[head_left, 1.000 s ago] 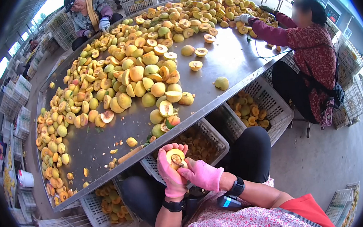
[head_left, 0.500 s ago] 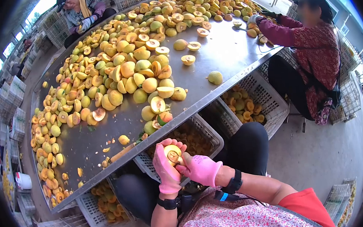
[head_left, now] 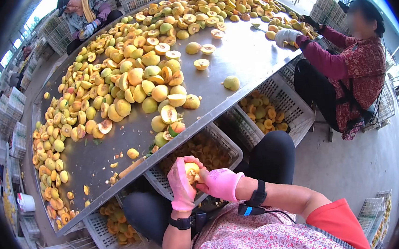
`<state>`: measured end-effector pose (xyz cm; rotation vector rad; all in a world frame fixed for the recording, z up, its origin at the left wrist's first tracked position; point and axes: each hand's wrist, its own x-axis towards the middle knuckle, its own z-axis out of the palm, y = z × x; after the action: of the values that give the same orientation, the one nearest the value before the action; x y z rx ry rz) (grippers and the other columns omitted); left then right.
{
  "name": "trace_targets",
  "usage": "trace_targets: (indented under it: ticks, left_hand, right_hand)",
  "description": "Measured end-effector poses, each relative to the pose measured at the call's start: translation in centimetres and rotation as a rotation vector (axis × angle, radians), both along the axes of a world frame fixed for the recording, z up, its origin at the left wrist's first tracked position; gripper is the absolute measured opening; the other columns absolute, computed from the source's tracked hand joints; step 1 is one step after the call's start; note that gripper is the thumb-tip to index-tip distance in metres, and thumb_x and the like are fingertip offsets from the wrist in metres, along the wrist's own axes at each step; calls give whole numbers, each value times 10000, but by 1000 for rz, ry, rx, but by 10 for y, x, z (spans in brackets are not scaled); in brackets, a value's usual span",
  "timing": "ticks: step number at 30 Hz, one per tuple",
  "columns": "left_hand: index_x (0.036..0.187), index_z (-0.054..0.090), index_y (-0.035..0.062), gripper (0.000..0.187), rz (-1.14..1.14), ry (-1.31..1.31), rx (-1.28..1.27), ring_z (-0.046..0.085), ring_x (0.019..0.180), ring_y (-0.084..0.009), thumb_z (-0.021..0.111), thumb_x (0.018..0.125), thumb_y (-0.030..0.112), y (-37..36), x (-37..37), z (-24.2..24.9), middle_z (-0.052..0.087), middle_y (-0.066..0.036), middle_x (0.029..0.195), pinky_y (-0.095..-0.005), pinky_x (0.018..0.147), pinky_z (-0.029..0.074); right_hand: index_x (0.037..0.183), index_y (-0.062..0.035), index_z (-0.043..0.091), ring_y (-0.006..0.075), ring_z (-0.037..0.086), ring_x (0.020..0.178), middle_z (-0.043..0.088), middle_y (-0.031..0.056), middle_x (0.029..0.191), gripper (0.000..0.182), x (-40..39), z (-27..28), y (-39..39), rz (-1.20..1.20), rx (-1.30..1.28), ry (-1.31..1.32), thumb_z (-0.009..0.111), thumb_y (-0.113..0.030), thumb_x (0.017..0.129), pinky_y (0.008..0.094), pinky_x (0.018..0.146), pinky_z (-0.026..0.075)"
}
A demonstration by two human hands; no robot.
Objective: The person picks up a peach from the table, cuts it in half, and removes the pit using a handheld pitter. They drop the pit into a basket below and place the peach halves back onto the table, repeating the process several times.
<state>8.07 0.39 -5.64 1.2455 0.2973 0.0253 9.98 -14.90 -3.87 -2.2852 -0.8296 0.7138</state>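
Observation:
My left hand (head_left: pixel 181 184), in a pink glove, wraps round a yellow peach half (head_left: pixel 192 170) with its cut side turned up. My right hand (head_left: pixel 220 183), gloved in pink too, is closed with thumb and fingers pressed together at the fruit's cut face. Whatever small tool it may grip is hidden by the fingers. Both hands are over my lap, just in front of the metal table's edge. Below them a white crate (head_left: pixel 231 146) holds peach pieces. On the table nearest my hands lie a few peaches, one of them reddish (head_left: pixel 177 128).
The metal table (head_left: pixel 216 95) carries a large heap of halved peaches (head_left: pixel 130 78). Crates of peaches stand under its edge, to the right (head_left: pixel 297 112) and left (head_left: pixel 100 235). One co-worker (head_left: pixel 359 65) sits at the right, another (head_left: pixel 83 16) at the far left.
The right fingers have shifted on the peach half, and a dark ring on its cut face no longer shows. The right co-worker has leaned back, a gloved hand on the fruit.

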Motion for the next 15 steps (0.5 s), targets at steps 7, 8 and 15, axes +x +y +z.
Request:
trace_targets:
  ticks: [7,8,15]
  left_hand:
    - [1102,578,33,421,169,-13,-69,694,845,-238,439,1082,430,-14,2,21,663,-122,990,-363,781,589]
    - [1133,561,48,434,172,-92,-59,690,837,-240,462,1071,466,-14,0,11,648,-118,1046,-355,777,589]
    - [1067,568,57,507,243,-115,-121,673,722,-220,430,1068,545,-13,-12,7,663,-121,904,-336,662,577]
  right_hand:
    - [1111,41,496,444,695,826,693,272,856,452,-6,16,0,-144,60,136,551,-400,1027,509,689,539]
    - [1112,44,505,450,692,834,693,276,861,456,-4,19,0,-175,89,193,545,-403,1030,510,702,537]
    - [1085,23,578,311,684,679,695,175,855,426,-4,6,1,-152,302,393,531,-397,1039,421,616,527]
